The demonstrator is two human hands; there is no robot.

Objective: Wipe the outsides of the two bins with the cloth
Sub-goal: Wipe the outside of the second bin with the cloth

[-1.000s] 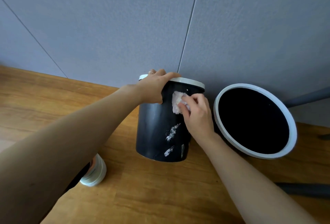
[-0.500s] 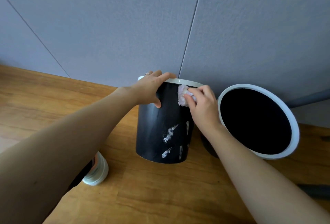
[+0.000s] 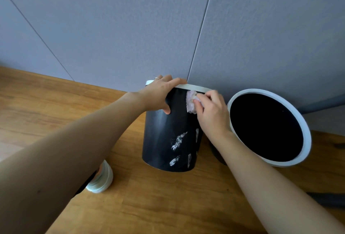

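Note:
A black bin with a white rim [image 3: 164,140] stands on the wooden floor against the grey wall, with white smears on its lower front. My left hand [image 3: 160,94] grips its rim, fingers over the top and thumb on the outer wall. My right hand [image 3: 211,112] holds a small pale cloth [image 3: 191,103] bunched in its fingers and presses it against the bin's upper wall just under the rim. A second black bin with a white rim [image 3: 306,140] stands to the right, its dark opening facing me.
A small white round container [image 3: 101,179] sits on the floor at lower left, partly hidden by my left forearm. A dark strip [image 3: 324,199] lies on the floor at lower right. The grey panelled wall [image 3: 168,28] rises right behind both bins.
My right hand has carried the cloth up the bin's wall, from below the rim to right under it, and slightly to the right. My left hand keeps its hold on the rim.

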